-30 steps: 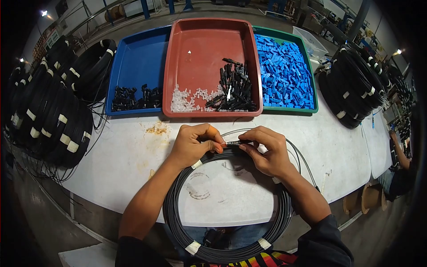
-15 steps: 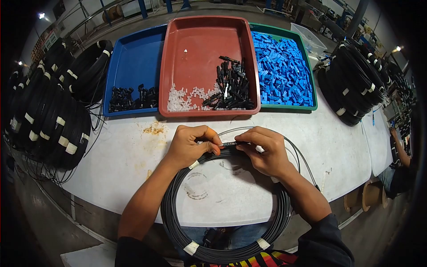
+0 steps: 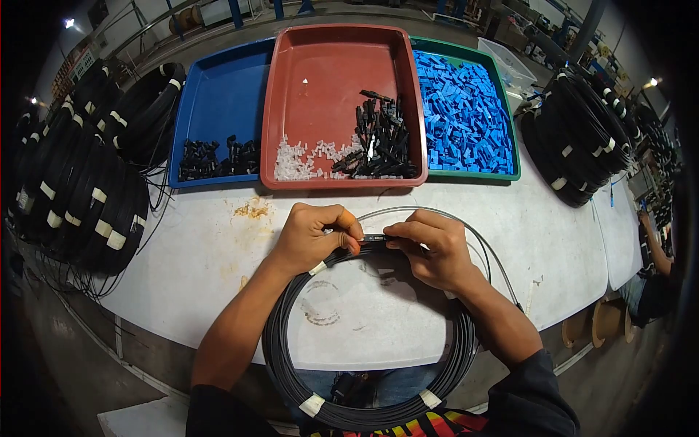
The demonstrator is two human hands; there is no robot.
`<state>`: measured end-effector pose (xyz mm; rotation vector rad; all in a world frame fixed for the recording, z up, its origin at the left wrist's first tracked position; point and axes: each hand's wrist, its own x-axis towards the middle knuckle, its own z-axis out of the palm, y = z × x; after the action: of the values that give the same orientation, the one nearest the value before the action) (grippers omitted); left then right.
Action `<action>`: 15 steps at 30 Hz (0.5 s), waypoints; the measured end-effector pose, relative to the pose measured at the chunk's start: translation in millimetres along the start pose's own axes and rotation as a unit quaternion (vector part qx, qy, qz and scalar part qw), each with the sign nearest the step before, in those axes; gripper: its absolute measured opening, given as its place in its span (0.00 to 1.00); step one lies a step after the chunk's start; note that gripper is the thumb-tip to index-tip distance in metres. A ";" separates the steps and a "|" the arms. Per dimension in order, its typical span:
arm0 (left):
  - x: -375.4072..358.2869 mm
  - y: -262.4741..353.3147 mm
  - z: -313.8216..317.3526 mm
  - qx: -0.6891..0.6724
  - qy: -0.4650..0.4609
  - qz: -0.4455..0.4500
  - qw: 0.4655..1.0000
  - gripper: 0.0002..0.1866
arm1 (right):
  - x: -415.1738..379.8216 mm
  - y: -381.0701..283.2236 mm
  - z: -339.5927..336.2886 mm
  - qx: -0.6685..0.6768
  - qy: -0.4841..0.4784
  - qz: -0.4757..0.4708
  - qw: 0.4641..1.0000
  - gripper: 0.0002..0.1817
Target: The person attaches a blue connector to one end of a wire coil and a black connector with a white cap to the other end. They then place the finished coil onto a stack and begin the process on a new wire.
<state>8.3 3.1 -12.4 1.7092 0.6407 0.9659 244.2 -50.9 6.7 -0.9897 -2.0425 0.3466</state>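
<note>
A small black cable connector [image 3: 374, 237] is pinched from both sides over the far part of a black cable coil [image 3: 277, 339]. My left hand [image 3: 318, 234] grips its left end between thumb and forefinger; an orange covering shows on the finger. My right hand [image 3: 435, 247] holds the right end with thumb and fingertips. The coil lies partly on the white table [image 3: 342, 342] and hangs over its near edge, bound with pale tape. A thin cable loops behind my right hand.
Beyond the hands stand a blue tray [image 3: 226, 95] with black parts, a red tray [image 3: 313, 80] with clear and black pieces, and a green tray [image 3: 513, 146] of blue connectors. Cable coils are stacked left [image 3: 80, 197] and right [image 3: 579, 138]. Another person's arm [image 3: 657, 247] shows far right.
My right fingertips have shifted slightly on the connector, and more of its black body shows between the hands. My left hand keeps its grip with little movement.
</note>
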 end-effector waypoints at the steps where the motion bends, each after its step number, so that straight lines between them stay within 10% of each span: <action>1: 0.3 0.0 0.4 0.000 0.000 -0.001 1.000 0.07 | -0.1 0.0 0.2 0.000 0.000 0.001 1.000 0.13; 15: 3.2 11.5 3.1 0.003 -0.008 -0.031 0.999 0.14 | 0.3 3.3 5.3 0.005 0.019 -0.017 1.000 0.15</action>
<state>12.2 0.2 -1.1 1.6913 0.6834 0.9076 241.7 -48.1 1.8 -0.9488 -2.0185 0.3165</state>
